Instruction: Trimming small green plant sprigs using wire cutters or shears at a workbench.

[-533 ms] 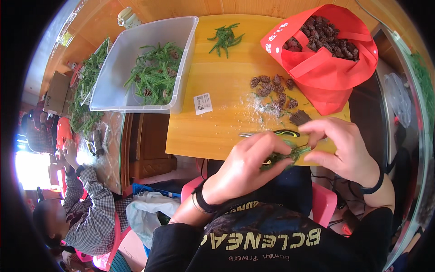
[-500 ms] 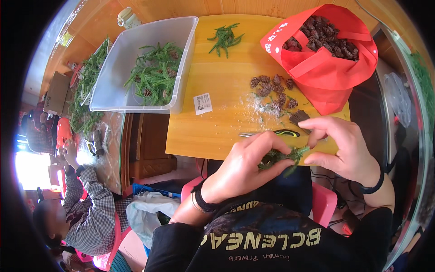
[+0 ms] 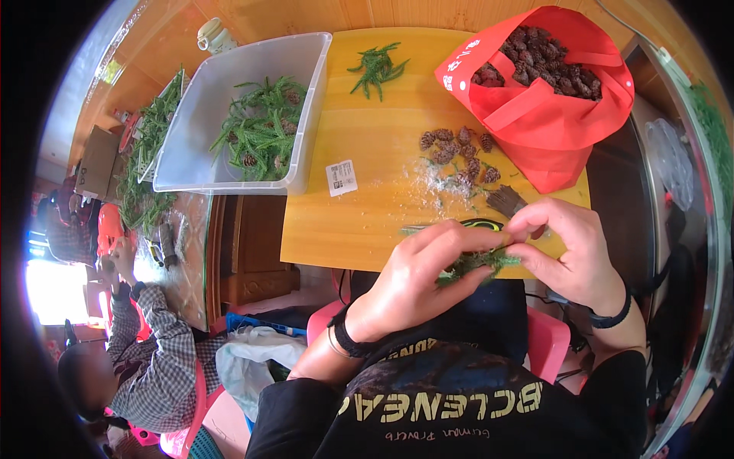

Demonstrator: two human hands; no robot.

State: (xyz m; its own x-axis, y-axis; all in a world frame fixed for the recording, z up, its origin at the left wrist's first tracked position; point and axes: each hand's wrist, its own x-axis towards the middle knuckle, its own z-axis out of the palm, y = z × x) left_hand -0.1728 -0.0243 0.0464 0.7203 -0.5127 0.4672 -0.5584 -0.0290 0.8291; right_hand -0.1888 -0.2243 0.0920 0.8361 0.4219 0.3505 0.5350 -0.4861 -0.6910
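Pinches a green sprig (image 3: 475, 265) with the left hand (image 3: 420, 271) over the near edge of the yellow surface (image 3: 355, 233), nipping its end in the right hand (image 3: 569, 249), beside scissors (image 3: 485, 223), nearer than loose pine cones (image 3: 463, 153) and a red bag (image 3: 550, 149).

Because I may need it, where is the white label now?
In the head view, the white label lies left of centre on the yellow table, between the clear plastic bin on its left and the loose pine cones on its right.
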